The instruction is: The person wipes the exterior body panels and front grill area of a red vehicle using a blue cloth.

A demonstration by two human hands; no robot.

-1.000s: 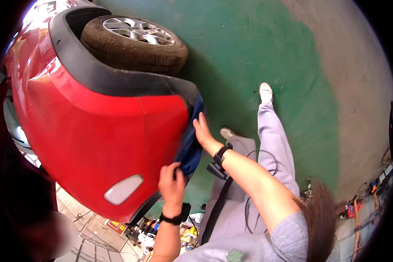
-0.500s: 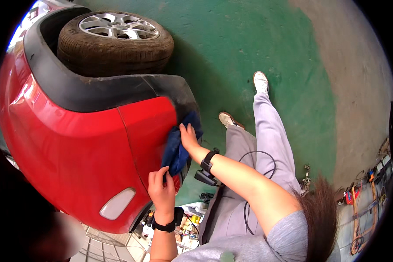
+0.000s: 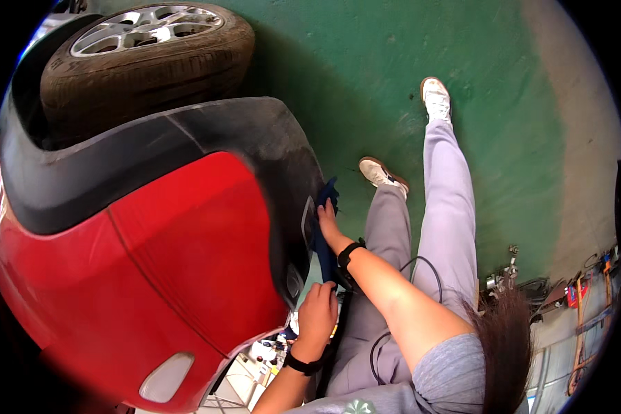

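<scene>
A dark blue cloth [image 3: 321,241] lies along the outer edge of the car's black lower trim [image 3: 283,159], beside a small clear light lens [image 3: 308,219]. My right hand [image 3: 331,224] is on the cloth's upper part, its fingers pointing up along the edge and keeping the cloth against the trim. Lower down, my left hand [image 3: 317,314] is closed on the cloth's near end, just off the bumper corner. The red bumper [image 3: 193,255] fills the left side, with a pale oblong lamp [image 3: 167,377] low on it. The palm side of both hands is hidden.
A dusty tyre [image 3: 152,83] on a silver wheel [image 3: 148,29] sits in the wheel arch at upper left. Green floor [image 3: 366,62] stretches beyond. A black cable [image 3: 431,265] loops across my trousers. Tools and parts [image 3: 579,297] line the right, with clutter [image 3: 262,352] under the bumper.
Both hands and the cloth have moved from the red panel's edge onto the black trim's outer edge. The view has shifted, bringing the car closer.
</scene>
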